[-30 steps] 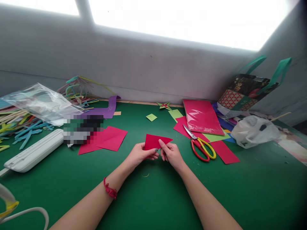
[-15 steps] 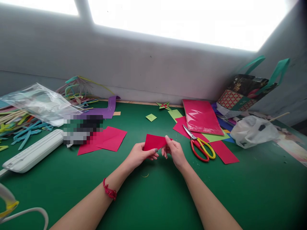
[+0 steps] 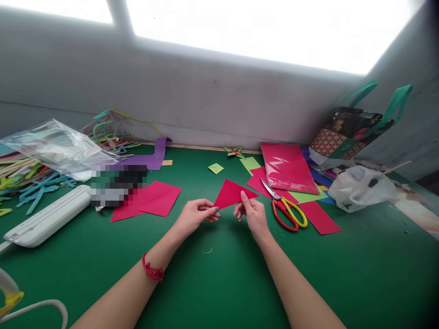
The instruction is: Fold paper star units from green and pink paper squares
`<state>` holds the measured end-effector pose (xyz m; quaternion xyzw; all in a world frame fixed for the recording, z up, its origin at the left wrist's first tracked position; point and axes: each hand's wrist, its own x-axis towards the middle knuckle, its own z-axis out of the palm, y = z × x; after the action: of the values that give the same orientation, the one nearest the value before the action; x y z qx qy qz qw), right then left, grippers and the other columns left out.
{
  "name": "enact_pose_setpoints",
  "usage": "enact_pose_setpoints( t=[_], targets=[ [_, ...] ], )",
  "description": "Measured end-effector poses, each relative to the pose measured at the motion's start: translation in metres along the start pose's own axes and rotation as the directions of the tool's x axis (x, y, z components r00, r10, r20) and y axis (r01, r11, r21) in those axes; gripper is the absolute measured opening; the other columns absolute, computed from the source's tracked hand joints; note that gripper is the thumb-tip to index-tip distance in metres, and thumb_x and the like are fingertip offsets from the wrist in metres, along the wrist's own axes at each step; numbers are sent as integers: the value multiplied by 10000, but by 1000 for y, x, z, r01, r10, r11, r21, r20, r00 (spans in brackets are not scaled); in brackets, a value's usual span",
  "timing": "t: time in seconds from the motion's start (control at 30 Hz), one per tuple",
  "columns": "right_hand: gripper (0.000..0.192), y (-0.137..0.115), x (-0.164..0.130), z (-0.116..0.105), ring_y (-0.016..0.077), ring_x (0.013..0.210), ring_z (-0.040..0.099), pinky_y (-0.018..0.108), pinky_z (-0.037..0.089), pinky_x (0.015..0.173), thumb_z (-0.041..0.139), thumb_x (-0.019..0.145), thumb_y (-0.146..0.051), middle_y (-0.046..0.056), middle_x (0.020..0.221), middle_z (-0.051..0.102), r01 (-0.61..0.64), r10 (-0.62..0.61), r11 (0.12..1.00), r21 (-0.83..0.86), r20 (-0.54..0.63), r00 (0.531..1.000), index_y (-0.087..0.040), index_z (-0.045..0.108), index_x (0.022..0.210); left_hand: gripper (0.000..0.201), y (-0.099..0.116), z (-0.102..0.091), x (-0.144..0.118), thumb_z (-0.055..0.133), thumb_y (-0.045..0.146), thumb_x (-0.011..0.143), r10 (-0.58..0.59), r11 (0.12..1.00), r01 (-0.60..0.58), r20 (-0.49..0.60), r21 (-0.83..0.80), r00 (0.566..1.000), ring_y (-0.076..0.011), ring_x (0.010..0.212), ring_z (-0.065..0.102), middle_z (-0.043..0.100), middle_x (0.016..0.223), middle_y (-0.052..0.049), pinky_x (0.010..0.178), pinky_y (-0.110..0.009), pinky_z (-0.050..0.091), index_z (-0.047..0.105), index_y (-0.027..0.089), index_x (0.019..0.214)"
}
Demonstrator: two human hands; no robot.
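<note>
A red paper triangle is held up between my two hands above the green table. Its left corner is pinched by the thumb and fingers of my left hand. My right hand grips its lower right edge, thumb on top. Beyond the paper lies a small folded green paper square, and behind that a green and red folded paper star. Scissors with red and yellow handles rest to the right of my right hand. Red paper sheets lie left of my left hand.
At right are a red paper pack, a red strip, a white plastic bag and a patterned bag. At left lie a white device, a clear plastic sleeve and colourful strips.
The red paper has turned and shifted right and away from me, now showing a triangular outline. My left hand has moved slightly left, gripping at the corner; my right thumb sits further onto the paper.
</note>
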<state>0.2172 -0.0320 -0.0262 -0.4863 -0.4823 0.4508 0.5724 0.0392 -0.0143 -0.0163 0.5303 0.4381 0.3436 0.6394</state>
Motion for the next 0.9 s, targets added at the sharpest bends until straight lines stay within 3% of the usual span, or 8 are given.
enact_pose_setpoints(
  t=[0.3, 0.5, 0.7, 0.9],
  targets=[
    [482, -1, -2, 2, 107, 381, 479, 236, 405, 392, 430, 788, -489, 47, 481, 569, -1, 0, 998, 64, 27, 1000, -129, 578, 502, 345, -1, -2, 0, 621, 405, 674, 1, 1000, -1, -4, 5, 1000, -176, 593, 636, 680, 653, -77, 611, -303, 497, 545, 126, 862],
    [462, 0, -2, 4, 109, 385, 476, 242, 409, 387, 457, 779, -475, 51, 486, 571, -60, 49, 991, 118, 94, 994, -122, 578, 506, 357, -3, 1, 0, 552, 464, 711, 18, 1000, -19, 47, 14, 999, -186, 638, 642, 683, 760, -110, 631, -307, 496, 575, 118, 794],
    [352, -3, -1, -1, 85, 363, 441, 209, 370, 363, 522, 742, -466, 0, 468, 556, 14, -10, 997, 80, -50, 999, -154, 565, 584, 316, -4, -3, 0, 549, 435, 726, 37, 999, -38, 44, 23, 998, -159, 574, 626, 666, 650, -78, 588, -278, 489, 569, 120, 743],
    [476, -2, 1, -7, 91, 362, 471, 206, 356, 357, 434, 747, -563, 33, 472, 591, -41, 44, 998, 56, -61, 997, -154, 516, 518, 292, -1, -3, 0, 519, 421, 750, 71, 997, -72, 20, 43, 997, -144, 541, 608, 645, 609, -51, 558, -262, 478, 549, 133, 710]
  ],
)
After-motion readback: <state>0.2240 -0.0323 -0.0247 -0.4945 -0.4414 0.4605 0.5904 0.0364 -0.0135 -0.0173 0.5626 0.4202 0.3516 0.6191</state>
